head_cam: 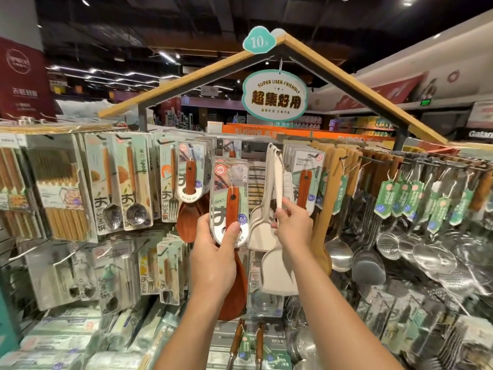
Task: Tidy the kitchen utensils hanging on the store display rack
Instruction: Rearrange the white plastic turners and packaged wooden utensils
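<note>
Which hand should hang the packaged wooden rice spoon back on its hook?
Left. The left hand already grips the packaged rice spoon just below the matching spoons on the hook. The right hand is busy pinching a white spatula handle.

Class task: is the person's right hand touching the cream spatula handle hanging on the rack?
Touching. The head view shows the right hand pinching the cream spatula handle between its fingertips.

the rice spoon (232, 209) has a red-brown wooden handle on a pale green and white card. the spatulas (269, 222) beside it are cream white. the ladles (338, 252) are shiny silver with green tags (388, 193). the hanging sign (274, 96) is mint green with dark brown letters.
</note>
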